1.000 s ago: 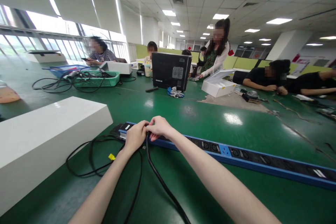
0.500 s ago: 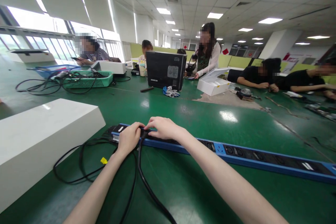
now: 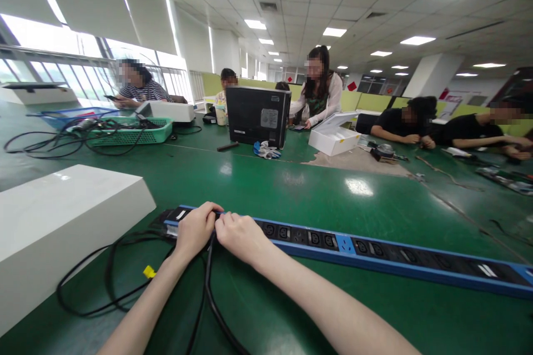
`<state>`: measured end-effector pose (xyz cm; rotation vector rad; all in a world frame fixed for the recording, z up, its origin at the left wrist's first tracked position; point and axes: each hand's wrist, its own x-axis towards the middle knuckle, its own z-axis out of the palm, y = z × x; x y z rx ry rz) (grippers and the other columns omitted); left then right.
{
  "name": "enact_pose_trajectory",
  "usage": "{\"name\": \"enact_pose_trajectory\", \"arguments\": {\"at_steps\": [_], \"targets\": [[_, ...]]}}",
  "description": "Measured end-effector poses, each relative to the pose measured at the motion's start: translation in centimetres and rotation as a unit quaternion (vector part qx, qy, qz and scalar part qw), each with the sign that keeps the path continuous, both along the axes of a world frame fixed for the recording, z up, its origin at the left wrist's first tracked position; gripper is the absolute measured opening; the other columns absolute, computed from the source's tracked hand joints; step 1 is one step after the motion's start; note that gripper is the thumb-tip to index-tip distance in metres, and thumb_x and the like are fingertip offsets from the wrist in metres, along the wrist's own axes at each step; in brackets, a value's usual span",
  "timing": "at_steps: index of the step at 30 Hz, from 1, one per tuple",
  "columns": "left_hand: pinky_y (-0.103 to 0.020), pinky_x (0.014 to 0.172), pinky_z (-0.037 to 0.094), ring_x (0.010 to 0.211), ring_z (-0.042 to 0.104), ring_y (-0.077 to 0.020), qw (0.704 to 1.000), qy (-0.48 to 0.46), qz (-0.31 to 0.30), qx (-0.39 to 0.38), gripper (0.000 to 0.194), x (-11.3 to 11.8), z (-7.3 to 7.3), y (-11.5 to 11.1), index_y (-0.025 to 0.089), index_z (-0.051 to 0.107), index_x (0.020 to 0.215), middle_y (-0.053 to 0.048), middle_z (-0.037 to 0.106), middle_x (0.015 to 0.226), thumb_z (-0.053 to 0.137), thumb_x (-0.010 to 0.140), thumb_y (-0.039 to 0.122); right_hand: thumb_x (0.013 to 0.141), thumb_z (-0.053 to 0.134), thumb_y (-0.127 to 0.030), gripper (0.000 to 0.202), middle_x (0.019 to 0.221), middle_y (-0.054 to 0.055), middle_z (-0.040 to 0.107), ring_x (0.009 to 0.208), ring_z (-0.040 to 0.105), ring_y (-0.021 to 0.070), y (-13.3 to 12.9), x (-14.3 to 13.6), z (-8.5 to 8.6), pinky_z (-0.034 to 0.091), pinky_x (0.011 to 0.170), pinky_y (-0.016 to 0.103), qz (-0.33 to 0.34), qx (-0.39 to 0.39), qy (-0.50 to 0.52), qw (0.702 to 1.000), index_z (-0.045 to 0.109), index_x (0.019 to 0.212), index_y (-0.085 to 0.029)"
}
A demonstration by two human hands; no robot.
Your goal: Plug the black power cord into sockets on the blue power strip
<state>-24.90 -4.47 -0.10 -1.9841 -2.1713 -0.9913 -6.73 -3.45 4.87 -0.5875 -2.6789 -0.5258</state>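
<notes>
A long blue and black power strip (image 3: 345, 244) with a row of sockets lies across the green table. Near its left end, my left hand (image 3: 196, 230) curls over the strip, with its fingertips close to a plug position. Right beside it, my right hand (image 3: 240, 237) is closed at the top of a thick black power cord (image 3: 211, 294), whose plug is hidden by my fingers. The cord runs down between my forearms toward me. A thinner black cable with a yellow tag (image 3: 149, 272) loops to the left of my left forearm.
A large white box (image 3: 75, 199) stands at left. Farther back are a green basket (image 3: 137, 132) of cables, a black computer case (image 3: 256, 116), gloves (image 3: 266, 150) and an open white box (image 3: 334, 136). Several people sit or stand around the table.
My right hand has closed its fingers and come down against the strip beside my left hand, uncovering more sockets. The left hand stays at the strip's left end. The view has shifted slightly.
</notes>
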Motion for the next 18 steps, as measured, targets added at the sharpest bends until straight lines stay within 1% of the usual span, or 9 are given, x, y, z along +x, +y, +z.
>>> {"name": "enact_pose_trajectory", "arguments": {"at_steps": [4, 6, 8, 9, 13, 14, 18], "targets": [[-0.027, 0.074, 0.044, 0.092, 0.067, -0.0194, 1.000, -0.001, 0.016, 0.002, 0.031, 0.3, -0.1, 0.1, 0.027, 0.070, 0.101, -0.001, 0.075, 0.100, 0.040, 0.092, 0.026, 0.099, 0.044, -0.010, 0.020, 0.101, 0.016, 0.068, 0.087, 0.067, 0.0221, -0.4, -0.3, -1.0, 0.057, 0.066, 0.031, -0.031, -0.002, 0.010, 0.999, 0.060, 0.110, -0.008], [-0.027, 0.074, 0.044, 0.092, 0.067, -0.0192, 1.000, -0.003, 0.019, 0.000, 0.031, 0.4, -0.1, 0.2, 0.027, 0.070, 0.100, -0.001, 0.075, 0.100, 0.040, 0.092, 0.027, 0.099, 0.041, -0.010, 0.024, 0.111, 0.022, 0.067, 0.092, 0.067, 0.0230, -0.8, -0.5, -1.8, 0.057, 0.067, 0.031, -0.055, 0.016, 0.021, 0.998, 0.059, 0.115, -0.005], [-0.026, 0.074, 0.044, 0.092, 0.066, -0.0190, 1.000, -0.005, 0.021, 0.000, 0.031, 0.3, -0.2, 0.3, 0.027, 0.071, 0.100, -0.001, 0.075, 0.101, 0.040, 0.092, 0.028, 0.100, 0.037, -0.010, 0.030, 0.120, 0.028, 0.064, 0.095, 0.068, 0.0240, -1.1, -0.7, -2.4, 0.057, 0.065, 0.030, -0.075, 0.037, 0.034, 0.996, 0.057, 0.121, -0.002], [-0.026, 0.074, 0.044, 0.092, 0.066, -0.0191, 1.000, -0.006, 0.021, -0.001, 0.032, 0.3, -0.2, 0.3, 0.027, 0.071, 0.099, -0.001, 0.075, 0.100, 0.040, 0.093, 0.029, 0.100, 0.035, -0.010, 0.031, 0.121, 0.028, 0.063, 0.094, 0.068, 0.0240, -1.1, -0.7, -2.6, 0.057, 0.063, 0.029, -0.078, 0.043, 0.039, 0.995, 0.057, 0.122, -0.002], [-0.027, 0.072, 0.043, 0.092, 0.067, -0.0195, 1.000, -0.002, 0.021, -0.007, 0.031, 0.4, -0.2, 0.3, 0.028, 0.070, 0.099, -0.001, 0.075, 0.098, 0.040, 0.093, 0.029, 0.100, 0.035, -0.009, 0.030, 0.107, 0.021, 0.069, 0.089, 0.067, 0.0228, -1.0, -0.9, -2.7, 0.057, 0.063, 0.029, -0.063, 0.020, 0.047, 0.997, 0.059, 0.117, -0.007], [-0.027, 0.072, 0.044, 0.092, 0.067, -0.0196, 1.000, -0.001, 0.019, -0.008, 0.031, 0.4, -0.2, 0.3, 0.028, 0.070, 0.099, 0.000, 0.075, 0.098, 0.040, 0.093, 0.029, 0.100, 0.035, -0.010, 0.030, 0.107, 0.021, 0.068, 0.090, 0.067, 0.0230, -1.1, -1.0, -2.7, 0.057, 0.064, 0.029, -0.069, 0.015, 0.050, 0.996, 0.059, 0.119, -0.007], [-0.027, 0.073, 0.044, 0.092, 0.067, -0.0193, 1.000, 0.001, 0.012, -0.012, 0.031, 0.4, -0.1, 0.3, 0.028, 0.069, 0.099, 0.001, 0.075, 0.099, 0.039, 0.094, 0.030, 0.101, 0.035, -0.012, 0.035, 0.124, 0.028, 0.062, 0.098, 0.067, 0.0240, -1.3, -0.9, -3.0, 0.057, 0.065, 0.028, -0.099, 0.018, 0.071, 0.992, 0.053, 0.129, -0.003]]}}
